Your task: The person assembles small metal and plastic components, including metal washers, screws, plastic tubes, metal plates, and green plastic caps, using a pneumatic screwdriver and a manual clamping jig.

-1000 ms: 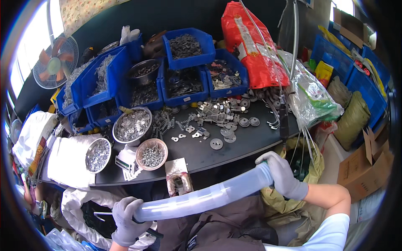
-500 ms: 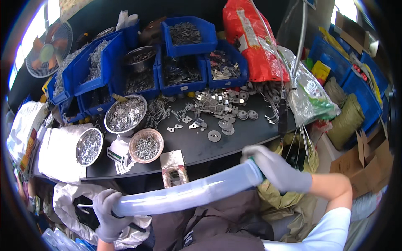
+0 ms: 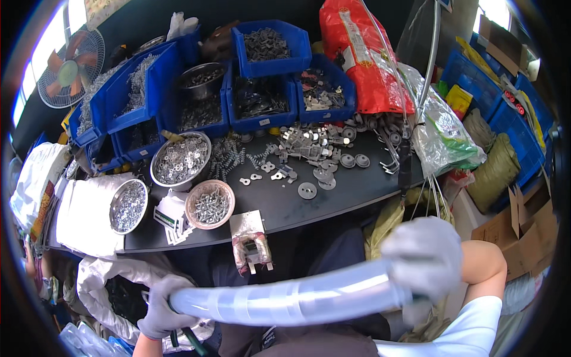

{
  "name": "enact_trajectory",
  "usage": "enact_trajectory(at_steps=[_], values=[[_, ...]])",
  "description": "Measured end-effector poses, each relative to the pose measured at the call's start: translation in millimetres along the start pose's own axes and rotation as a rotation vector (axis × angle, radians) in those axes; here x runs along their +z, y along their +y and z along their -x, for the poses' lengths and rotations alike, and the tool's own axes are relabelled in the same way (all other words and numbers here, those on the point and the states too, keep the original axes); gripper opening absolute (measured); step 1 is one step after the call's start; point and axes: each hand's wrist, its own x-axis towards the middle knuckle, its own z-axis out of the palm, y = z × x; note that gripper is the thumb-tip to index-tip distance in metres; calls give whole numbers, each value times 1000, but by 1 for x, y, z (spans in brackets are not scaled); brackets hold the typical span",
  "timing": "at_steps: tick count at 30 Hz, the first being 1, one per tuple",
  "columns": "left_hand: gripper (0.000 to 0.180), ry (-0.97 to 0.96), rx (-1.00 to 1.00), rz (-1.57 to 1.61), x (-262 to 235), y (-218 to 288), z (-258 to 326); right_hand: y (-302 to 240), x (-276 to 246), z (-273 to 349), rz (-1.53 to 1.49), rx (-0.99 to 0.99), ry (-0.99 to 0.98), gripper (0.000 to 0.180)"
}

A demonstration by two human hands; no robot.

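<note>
Translucent plastic tube (image 3: pixel 291 301), gloved hands (image 3: pixel 163 307) gripping it, one at each end, dark table (image 3: pixel 267 199) beyond

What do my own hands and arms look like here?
Your left hand and right hand wear grey gloves; the right one is blurred, so its details can't be made out. On the right arm, a white short sleeve ends above the bare elbow. The left sleeve isn't in view.
</note>
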Motion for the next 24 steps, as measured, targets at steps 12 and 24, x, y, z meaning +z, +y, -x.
enact_trajectory(at_steps=[12, 24], values=[[64, 410, 422, -870, -2, 47, -16, 20, 53, 9, -972, 1703, -103, 43], [60, 216, 196, -371, 2, 30, -21, 27, 28, 10, -64, 505, 125, 40]])
